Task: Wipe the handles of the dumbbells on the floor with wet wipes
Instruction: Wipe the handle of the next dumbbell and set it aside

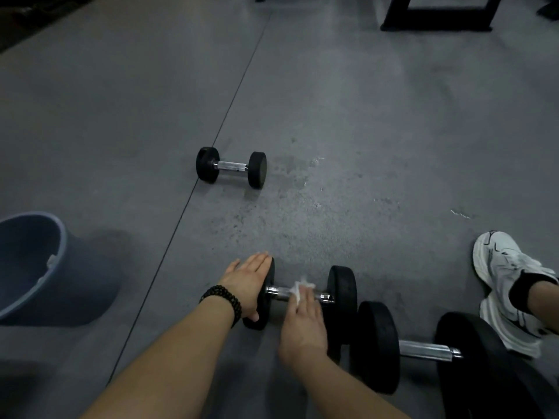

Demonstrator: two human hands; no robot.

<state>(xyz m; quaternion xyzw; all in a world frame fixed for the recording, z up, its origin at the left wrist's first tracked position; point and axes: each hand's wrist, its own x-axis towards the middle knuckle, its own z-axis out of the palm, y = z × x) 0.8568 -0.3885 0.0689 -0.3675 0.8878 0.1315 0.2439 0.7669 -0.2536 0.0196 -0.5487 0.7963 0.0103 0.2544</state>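
While the near dumbbell (305, 294) lies on the grey floor (348, 131), its left weight is steadied by the left hand (249, 284), fingers straight and flat against it. A white wipe (299, 290) is pressed onto the metal handle (279, 292) by the right hand (304, 326). A small dumbbell (231, 167) lies well apart, farther off, and a big dumbbell (423, 349) just beside, to the right. A blue bucket (45, 264) is seen at the left.

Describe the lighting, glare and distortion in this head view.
Head view: dim overall, corners darkened; the floor seam bows from wide-angle distortion; bright glints on the chrome handle beside the wet wipe under the right hand; the blue bucket throws a soft shadow rightwards; left hand is reasonably sharp.
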